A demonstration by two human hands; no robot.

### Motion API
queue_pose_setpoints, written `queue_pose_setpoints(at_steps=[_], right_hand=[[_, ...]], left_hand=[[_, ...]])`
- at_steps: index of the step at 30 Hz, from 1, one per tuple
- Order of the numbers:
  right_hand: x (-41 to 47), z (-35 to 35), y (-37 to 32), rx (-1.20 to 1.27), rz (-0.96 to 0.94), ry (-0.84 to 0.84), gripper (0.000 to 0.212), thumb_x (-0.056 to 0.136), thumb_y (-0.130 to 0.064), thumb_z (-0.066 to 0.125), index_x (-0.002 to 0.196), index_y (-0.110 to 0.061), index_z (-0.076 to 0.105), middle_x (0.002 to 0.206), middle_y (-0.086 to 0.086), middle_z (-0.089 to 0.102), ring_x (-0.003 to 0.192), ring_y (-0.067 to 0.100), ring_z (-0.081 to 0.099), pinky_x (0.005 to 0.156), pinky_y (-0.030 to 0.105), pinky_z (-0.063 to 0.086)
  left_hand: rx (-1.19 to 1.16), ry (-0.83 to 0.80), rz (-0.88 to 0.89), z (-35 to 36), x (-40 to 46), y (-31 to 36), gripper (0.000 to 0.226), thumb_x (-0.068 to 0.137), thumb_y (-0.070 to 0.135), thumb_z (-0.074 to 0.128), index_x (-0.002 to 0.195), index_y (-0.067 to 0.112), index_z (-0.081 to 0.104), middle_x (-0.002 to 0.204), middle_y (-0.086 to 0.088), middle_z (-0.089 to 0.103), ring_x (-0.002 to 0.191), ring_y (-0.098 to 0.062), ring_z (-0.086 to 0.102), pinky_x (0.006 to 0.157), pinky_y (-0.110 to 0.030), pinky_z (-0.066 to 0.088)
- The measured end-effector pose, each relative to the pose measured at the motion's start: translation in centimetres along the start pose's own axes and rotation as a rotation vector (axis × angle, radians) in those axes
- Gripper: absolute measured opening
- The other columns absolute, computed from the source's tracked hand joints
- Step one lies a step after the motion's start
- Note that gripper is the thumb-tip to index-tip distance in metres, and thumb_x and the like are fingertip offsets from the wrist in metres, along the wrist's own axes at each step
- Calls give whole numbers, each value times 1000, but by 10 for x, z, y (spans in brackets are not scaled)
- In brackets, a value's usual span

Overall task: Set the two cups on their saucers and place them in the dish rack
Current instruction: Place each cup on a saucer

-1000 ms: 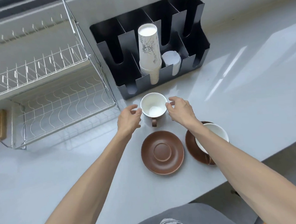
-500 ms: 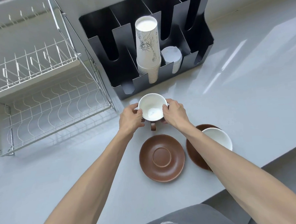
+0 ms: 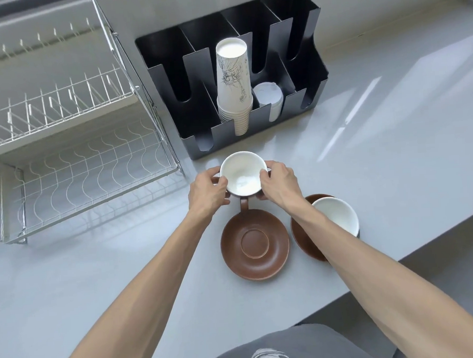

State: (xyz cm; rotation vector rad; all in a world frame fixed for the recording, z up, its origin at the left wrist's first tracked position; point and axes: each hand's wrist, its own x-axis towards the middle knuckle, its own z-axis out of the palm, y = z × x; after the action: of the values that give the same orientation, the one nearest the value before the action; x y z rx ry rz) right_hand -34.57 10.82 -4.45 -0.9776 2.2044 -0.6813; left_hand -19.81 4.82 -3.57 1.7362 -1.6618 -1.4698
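A cup (image 3: 242,173), white inside with a brown outside and handle, is gripped from both sides: my left hand (image 3: 207,194) on its left wall, my right hand (image 3: 278,183) on its right wall. Its handle points toward me. Just in front of it lies an empty brown saucer (image 3: 254,244) on the grey counter. To the right, a second white cup (image 3: 336,215) stands on a second brown saucer (image 3: 302,238), partly hidden by my right forearm. The wire dish rack (image 3: 71,166) stands at the left with nothing in it.
A black compartment organizer (image 3: 185,79) stands behind the held cup, with a stack of paper cups (image 3: 234,87) and white lids (image 3: 269,96) in it. The counter's front edge (image 3: 417,250) runs diagonally at the right, close to the second saucer.
Both hands went from hovering beside the cup to closing on its sides. The cup looks slightly raised and nearer the empty saucer than before.
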Motion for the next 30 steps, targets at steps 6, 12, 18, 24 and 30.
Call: queue_pose_setpoints(at_steps=[6, 12, 18, 24, 30], right_hand=[[-38, -6, 9, -36, -28, 5, 37, 94, -16, 40, 121, -5, 63, 106, 20, 71, 101, 42, 64, 92, 50, 52], [-71, -5, 28, -98, -48, -4, 37, 96, -14, 40, 125, -8, 62, 107, 20, 70, 105, 42, 60, 92, 45, 48], [-99, 0, 45, -137, -37, -11, 33, 95, -12, 39, 119, -7, 62, 104, 21, 70, 106, 44, 58, 89, 45, 47], [-114, 7, 56, -130, -23, -40, 33, 96, -16, 38, 118, -6, 61, 103, 22, 69, 103, 45, 60, 90, 48, 49], [-120, 10, 62, -135, 3, -75, 34, 97, -18, 37, 120, -8, 59, 110, 20, 68, 106, 44, 60, 91, 46, 48]], left_hand=[[-14, -14, -8, -2, -41, -10, 40, 96, 14, 51, 135, 17, 62, 98, -2, 72, 77, -25, 77, 72, -36, 64], [-18, -29, -25, -1, -78, -31, 40, 95, 17, 54, 134, 20, 62, 106, -2, 72, 74, -27, 78, 82, -44, 64], [-4, -47, -47, 8, -106, -50, 46, 83, 29, 53, 127, 27, 65, 103, 3, 73, 82, -29, 78, 90, -49, 60], [4, -64, -78, 13, -123, -59, 39, 94, 16, 53, 131, 22, 63, 93, 16, 65, 68, -26, 78, 90, -44, 60], [17, -68, -118, 16, -129, -65, 40, 95, 17, 52, 133, 20, 60, 99, 8, 67, 69, -25, 78, 93, -44, 58]])
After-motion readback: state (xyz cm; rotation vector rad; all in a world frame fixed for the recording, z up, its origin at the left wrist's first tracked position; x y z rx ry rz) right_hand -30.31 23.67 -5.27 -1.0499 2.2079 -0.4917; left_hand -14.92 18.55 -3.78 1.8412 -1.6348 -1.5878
